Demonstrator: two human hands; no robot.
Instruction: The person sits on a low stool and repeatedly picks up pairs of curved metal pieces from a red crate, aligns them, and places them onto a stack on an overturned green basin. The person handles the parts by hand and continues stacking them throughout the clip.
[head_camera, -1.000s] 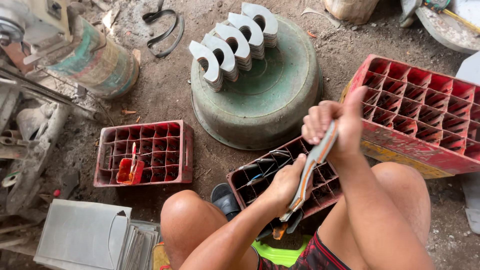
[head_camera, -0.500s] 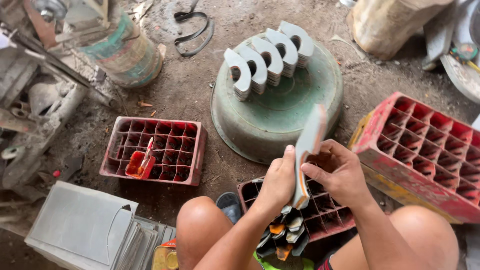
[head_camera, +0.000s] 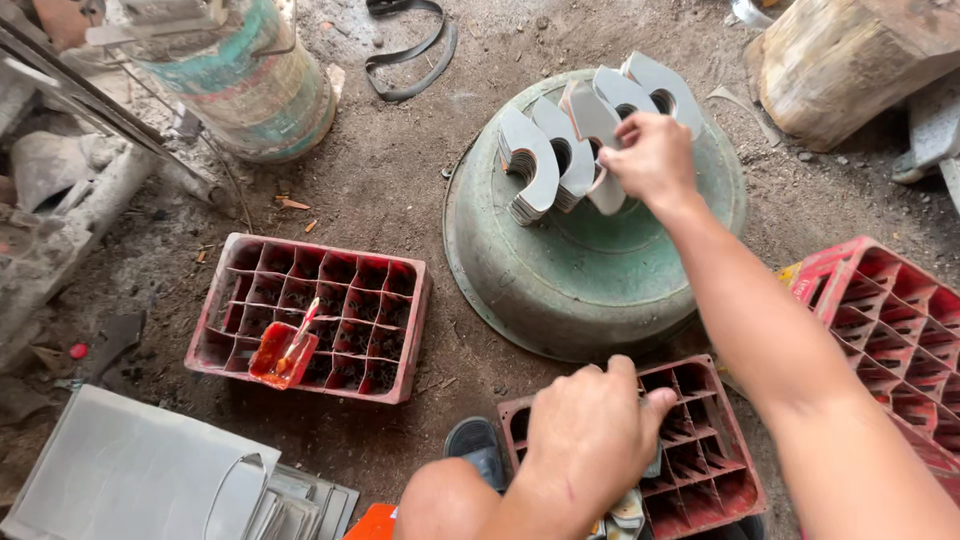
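Note:
My right hand (head_camera: 655, 155) reaches out over an upturned green basin (head_camera: 600, 290) and pinches a flat grey hook-shaped metal piece (head_camera: 592, 112). That piece stands among several stacks of the same cut pieces (head_camera: 530, 165) lined up on the basin's top. My left hand (head_camera: 590, 435) lies knuckles-up on the near corner of a dark red divided crate (head_camera: 710, 460) by my knee. Its fingers curl downward, and what is under them is hidden.
A red crate (head_camera: 310, 315) on the left holds a small red tub with a brush (head_camera: 280, 355). Another red crate (head_camera: 890, 310) sits right. A painted drum (head_camera: 250, 80), a log (head_camera: 850, 50), a black strap (head_camera: 410, 50) and grey sheets (head_camera: 130, 470) lie on the dirt floor.
My right hand carried the metal piece away from the near crate and out to the stacks on the basin. My left hand let go of it and dropped onto the crate.

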